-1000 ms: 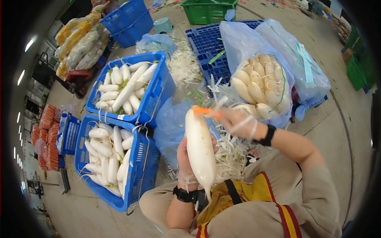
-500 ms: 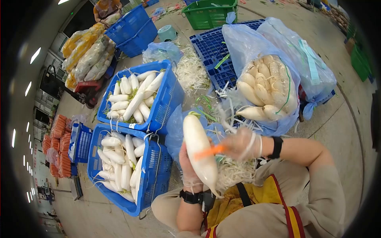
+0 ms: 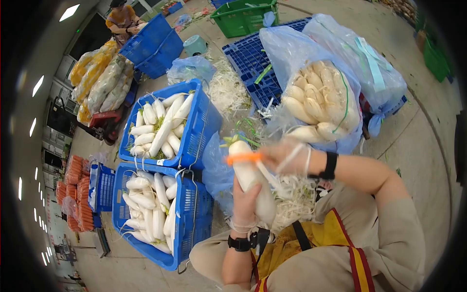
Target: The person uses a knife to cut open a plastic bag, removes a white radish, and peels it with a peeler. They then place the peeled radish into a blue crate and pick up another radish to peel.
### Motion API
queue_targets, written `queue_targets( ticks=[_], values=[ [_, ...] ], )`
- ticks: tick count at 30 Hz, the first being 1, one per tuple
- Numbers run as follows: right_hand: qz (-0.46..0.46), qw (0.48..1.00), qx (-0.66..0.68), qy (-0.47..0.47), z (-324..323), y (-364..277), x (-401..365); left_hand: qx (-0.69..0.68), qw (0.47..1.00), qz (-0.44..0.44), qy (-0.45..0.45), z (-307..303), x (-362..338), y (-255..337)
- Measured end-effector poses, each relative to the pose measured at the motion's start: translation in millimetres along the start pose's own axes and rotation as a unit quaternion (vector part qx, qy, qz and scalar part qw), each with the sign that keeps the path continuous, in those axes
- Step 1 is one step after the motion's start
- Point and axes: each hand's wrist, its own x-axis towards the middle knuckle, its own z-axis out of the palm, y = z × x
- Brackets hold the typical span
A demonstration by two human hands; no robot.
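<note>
A large white radish [image 3: 263, 198] is held tilted in front of me, its green stem end up, with my left hand [image 3: 244, 207] wrapped round its side. My right hand [image 3: 286, 156], blurred, grips an orange peeler [image 3: 244, 158] that lies across the radish near the stem end. A pale strip of peel hangs beside the radish, below the peeler. White peelings [image 3: 296, 197] lie in a heap under my hands. Both hands wear thin clear gloves.
Two blue crates [image 3: 200, 141] [image 3: 192, 228] of white radishes stand at the left. Bagged radishes [image 3: 318, 97] rest by a blue pallet [image 3: 243, 63] at the upper right. Farther off are a green crate [image 3: 243, 20], stacked blue crates [image 3: 154, 48] and a person [image 3: 124, 22].
The peeler has moved from the middle of the radish up to its stem end. My left hand now shows more in front of the radish. The view has shifted slightly.
</note>
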Motion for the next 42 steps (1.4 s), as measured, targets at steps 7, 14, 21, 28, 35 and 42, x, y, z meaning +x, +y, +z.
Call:
queue_targets(
  ticks=[7, 14, 21, 28, 35, 42],
  values=[
    [0.138, 0.989, -0.036, -0.027, 1.7, 15.9, 5.8, 0.145, 0.984, 0.105, 0.003, 8.1, -1.7, -8.1],
    [0.092, 0.988, -0.022, 0.119, 23.6, 47.0, 3.7, 0.05, 0.999, -0.004, 0.016, 16.5, -11.3, 5.3],
    [0.055, 0.991, 0.033, 0.117, 20.4, 44.7, 8.6, -0.052, 0.998, -0.012, -0.032, 3.7, -7.3, -1.1],
    [0.119, 0.978, 0.086, 0.151, 7.8, 36.9, 1.0, -0.184, 0.982, -0.029, -0.043, -6.2, -6.5, -6.6],
    [0.062, 0.99, 0.048, 0.117, 10.6, 18.2, 1.5, -0.068, 0.997, 0.024, -0.038, 0.2, 10.5, -12.2],
    [0.074, 0.982, 0.019, 0.173, 12.9, 48.7, -2.5, -0.254, 0.964, -0.079, -0.025, -12.6, 2.5, 1.4]
  ],
)
